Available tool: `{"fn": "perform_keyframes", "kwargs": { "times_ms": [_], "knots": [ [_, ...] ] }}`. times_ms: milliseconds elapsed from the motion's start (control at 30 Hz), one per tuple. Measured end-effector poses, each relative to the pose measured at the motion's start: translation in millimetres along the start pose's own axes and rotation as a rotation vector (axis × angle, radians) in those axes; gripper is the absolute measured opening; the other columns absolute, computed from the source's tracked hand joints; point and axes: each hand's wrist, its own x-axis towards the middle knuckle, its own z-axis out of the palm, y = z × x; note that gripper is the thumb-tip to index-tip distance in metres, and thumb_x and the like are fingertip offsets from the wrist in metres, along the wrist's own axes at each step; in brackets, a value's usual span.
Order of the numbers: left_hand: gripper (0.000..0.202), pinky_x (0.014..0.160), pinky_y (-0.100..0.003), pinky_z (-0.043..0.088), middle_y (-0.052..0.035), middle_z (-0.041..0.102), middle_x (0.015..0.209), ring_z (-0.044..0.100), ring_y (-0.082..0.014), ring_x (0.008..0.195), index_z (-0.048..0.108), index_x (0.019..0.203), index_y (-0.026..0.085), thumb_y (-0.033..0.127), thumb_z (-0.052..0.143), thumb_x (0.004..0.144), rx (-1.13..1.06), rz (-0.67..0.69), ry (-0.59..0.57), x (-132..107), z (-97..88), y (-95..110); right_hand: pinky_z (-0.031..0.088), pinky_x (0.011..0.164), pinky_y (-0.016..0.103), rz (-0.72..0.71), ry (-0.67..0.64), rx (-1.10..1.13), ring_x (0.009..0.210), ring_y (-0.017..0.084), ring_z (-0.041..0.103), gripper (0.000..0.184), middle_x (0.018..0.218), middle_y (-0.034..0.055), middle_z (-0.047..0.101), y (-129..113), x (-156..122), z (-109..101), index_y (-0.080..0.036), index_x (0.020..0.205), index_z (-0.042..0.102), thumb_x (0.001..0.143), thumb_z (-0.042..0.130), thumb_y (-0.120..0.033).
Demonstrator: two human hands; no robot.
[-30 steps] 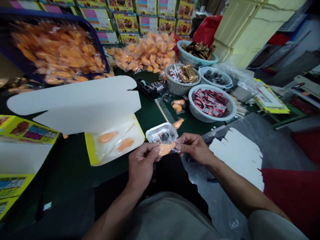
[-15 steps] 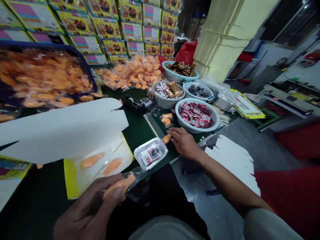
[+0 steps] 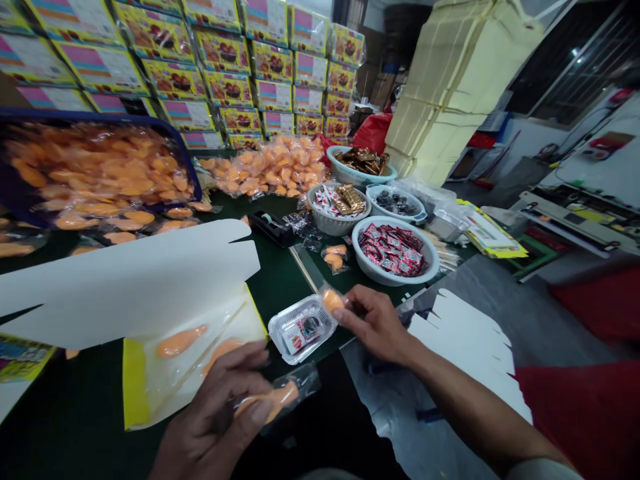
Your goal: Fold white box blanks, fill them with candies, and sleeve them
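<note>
Fingers: the left hand (image 3: 210,427) has its fingers (image 3: 245,357) curled shut around a clear packet (image 3: 305,383) with an orange piece inside, the thumb pressing on it. The right hand (image 3: 375,325) pinches a small orange packet (image 3: 333,301) between thumb and forefinger, its other fingers loosely bent.

Near the hands: the right hand's packet sits just above the corner of a foil tray (image 3: 301,329), which has a clear lid and lies on the bench (image 3: 285,283) near its front edge, with a printed card and dark sweets inside. The left hand hangs over the front of an open white box (image 3: 200,320) with yellow sides.

Done so far: two orange pieces (image 3: 180,341) lie in the box under clear film, and its big white flap is folded open.

Left out: many orange packets fill a blue tray (image 3: 95,115) at the bench's far left, and a loose heap (image 3: 265,167) lies along the back edge. Two small packets (image 3: 335,259) sit in the middle of the bench.

Rest: a tape dispenser (image 3: 270,229), a basket of gold bars (image 3: 320,217), a bowl of dark sweets (image 3: 395,203), a basin of red sachets (image 3: 400,280), stacked cartons (image 3: 225,87), a flat white card (image 3: 465,347).
</note>
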Motion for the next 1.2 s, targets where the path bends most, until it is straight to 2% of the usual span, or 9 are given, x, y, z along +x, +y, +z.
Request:
{"fn": "perform_keyframes", "kwargs": {
  "times_ms": [100, 200, 267, 367, 467, 533, 600, 767, 1200],
  "knots": [
    [0.027, 0.103, -0.03, 0.057, -0.0055, 0.07, 0.138, 0.061, -0.0304, 0.138, 0.08, 0.093, 0.029, 0.055, 0.075, 0.091, -0.142, 0.019, -0.152, 22.0, 15.9, 17.8, 0.045, 0.076, 0.029, -0.3, -0.027, 0.036, 0.082, 0.016, 0.06, 0.023, 0.089, 0.0036, 0.068, -39.2, -5.6, 7.2, -0.019, 0.096, 0.065, 0.103, 0.066, -0.04],
    [0.026, 0.087, -0.025, 0.055, -0.0043, 0.075, 0.104, 0.07, -0.0221, 0.101, 0.077, 0.093, 0.027, 0.053, 0.073, 0.094, -0.24, -0.02, -0.216, 28.5, 21.5, 13.8, 0.052, 0.082, 0.03, -0.447, -0.202, 0.144, 0.088, 0.017, 0.066, 0.02, 0.094, 0.0055, 0.073, -49.6, -2.0, 7.2, -0.019, 0.104, 0.068, 0.108, 0.058, -0.036],
    [0.027, 0.081, -0.024, 0.053, -0.0026, 0.072, 0.094, 0.066, -0.0186, 0.089, 0.076, 0.09, 0.025, 0.052, 0.075, 0.093, -0.261, -0.044, -0.158, 26.2, 20.3, 5.0, 0.055, 0.088, 0.029, -0.346, -0.235, 0.137, 0.095, 0.017, 0.071, 0.024, 0.102, 0.0058, 0.077, -36.7, 8.7, 4.7, -0.02, 0.111, 0.071, 0.111, 0.052, -0.034],
    [0.029, 0.078, -0.022, 0.052, -0.0021, 0.071, 0.091, 0.063, -0.0177, 0.086, 0.074, 0.086, 0.024, 0.052, 0.078, 0.09, -0.26, -0.065, -0.085, 20.0, 18.8, -5.2, 0.056, 0.101, 0.036, -0.058, -0.039, -0.239, 0.114, 0.023, 0.072, 0.033, 0.127, 0.0138, 0.075, -2.4, 39.3, 8.0, -0.016, 0.131, 0.069, 0.109, 0.045, -0.024],
    [0.031, 0.075, -0.021, 0.051, -0.0016, 0.068, 0.085, 0.062, -0.0175, 0.082, 0.072, 0.083, 0.023, 0.053, 0.076, 0.091, -0.302, -0.072, -0.11, 15.2, 23.0, -5.9, 0.057, 0.103, 0.041, 0.174, -0.046, -0.657, 0.125, 0.032, 0.07, 0.059, 0.165, 0.0284, 0.045, 26.1, 82.4, 22.3, -0.005, 0.159, 0.046, 0.1, 0.045, -0.01],
    [0.032, 0.076, -0.022, 0.052, -0.0019, 0.069, 0.085, 0.064, -0.0181, 0.083, 0.071, 0.081, 0.023, 0.053, 0.075, 0.092, -0.351, -0.07, -0.145, 12.7, 26.7, -3.1, 0.059, 0.097, 0.041, 0.287, -0.077, -0.784, 0.12, 0.034, 0.073, 0.069, 0.17, 0.036, 0.03, 37.6, 111.1, 33.2, -0.002, 0.166, 0.034, 0.099, 0.048, -0.011],
    [0.032, 0.079, -0.023, 0.053, -0.0027, 0.071, 0.089, 0.066, -0.019, 0.086, 0.071, 0.081, 0.022, 0.052, 0.075, 0.091, -0.381, -0.067, -0.166, 10.3, 28.3, -1.3, 0.059, 0.093, 0.04, 0.344, -0.063, -0.811, 0.116, 0.035, 0.075, 0.067, 0.159, 0.0398, 0.043, 45.6, 134.0, 42.2, 0.0, 0.163, 0.036, 0.099, 0.052, -0.014],
    [0.031, 0.076, -0.024, 0.053, -0.0033, 0.073, 0.09, 0.065, -0.0183, 0.082, 0.076, 0.086, 0.023, 0.053, 0.077, 0.09, -0.386, -0.058, -0.102, 4.8, 21.2, -10.3, 0.055, 0.087, 0.033, 0.345, 0.041, -0.771, 0.1, 0.027, 0.074, 0.03, 0.121, 0.0233, 0.069, 60.5, 152.3, 54.6, -0.006, 0.124, 0.064, 0.095, 0.061, -0.011],
    [0.035, 0.076, -0.026, 0.052, -0.0025, 0.07, 0.09, 0.063, -0.019, 0.082, 0.073, 0.082, 0.024, 0.057, 0.074, 0.09, -0.412, -0.038, -0.128, 11.3, 17.1, -12.5, 0.046, 0.089, 0.032, -0.003, 0.422, -0.519, 0.098, 0.021, 0.062, 0.016, 0.106, 0.0102, 0.069, 45.7, 125.9, 34.2, -0.017, 0.103, 0.065, 0.106, 0.052, -0.025]
  ]
}}
